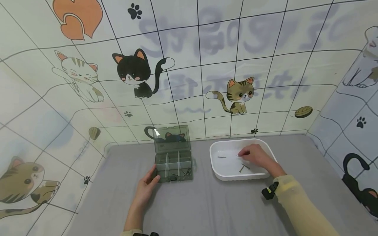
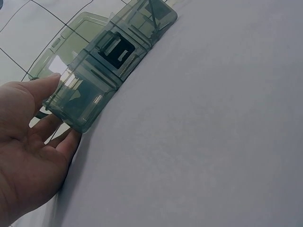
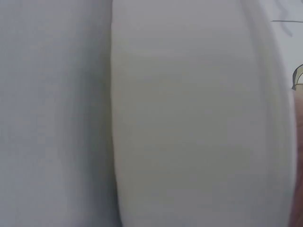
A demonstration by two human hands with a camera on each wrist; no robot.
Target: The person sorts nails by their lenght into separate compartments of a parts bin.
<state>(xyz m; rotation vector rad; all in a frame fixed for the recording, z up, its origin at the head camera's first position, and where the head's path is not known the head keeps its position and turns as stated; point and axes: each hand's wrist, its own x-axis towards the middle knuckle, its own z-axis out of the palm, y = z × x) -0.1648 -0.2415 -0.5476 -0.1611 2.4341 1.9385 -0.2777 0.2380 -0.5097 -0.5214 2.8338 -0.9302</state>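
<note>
A translucent grey-green compartment box (image 1: 160,158) lies with its lid (image 1: 171,141) up. Several screws (image 1: 186,171) are in its front right compartment. My left hand (image 1: 145,187) holds the box by its left front corner, the thumb on the edge and the fingers along the side, as the left wrist view shows. To the right is a white tray (image 1: 227,177). Inside it, my right hand (image 1: 256,156) pinches a small screw (image 1: 238,155) at the fingertips. Another screw (image 1: 222,157) lies left in the tray, and two more (image 1: 241,169) lie nearer the front.
Grey cloth (image 1: 203,203) covers the table. Behind and beside it hangs a white sheet (image 1: 189,85) with grid lines and printed cats. In the right wrist view, the tray's outer wall (image 3: 189,118) fills most of the picture.
</note>
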